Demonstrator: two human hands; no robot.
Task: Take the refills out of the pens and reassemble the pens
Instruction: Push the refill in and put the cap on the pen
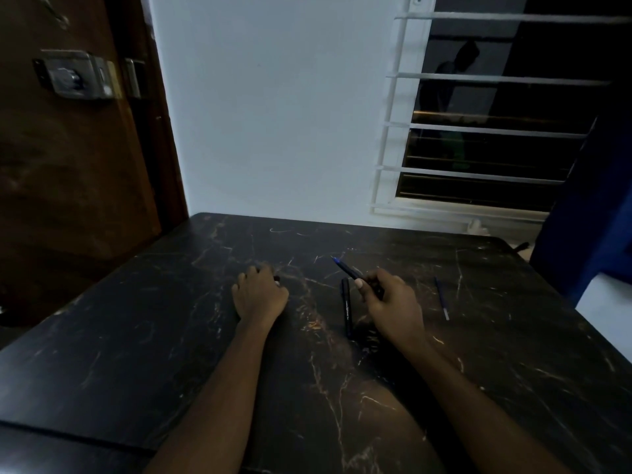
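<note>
Holding a blue-tipped pen (349, 269) pinched in my right hand (393, 304), tip up and away. My left hand (260, 295) rests curled on the table (136, 336), closed over something small and dark; can't tell what. One refill (442, 297) lies out right, another pen (347, 307) between the hands. Next, probably: left hand comes over and unscrews the barrel.

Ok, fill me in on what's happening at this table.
A person is working on pens at a dark marble-look table. The right hand holds a blue-tipped pen, tip pointing away. The left hand rests on the table, closed over something small and dark that I can't make out. Another pen lies between the hands, and a thin refill lies loose to the right.
</note>
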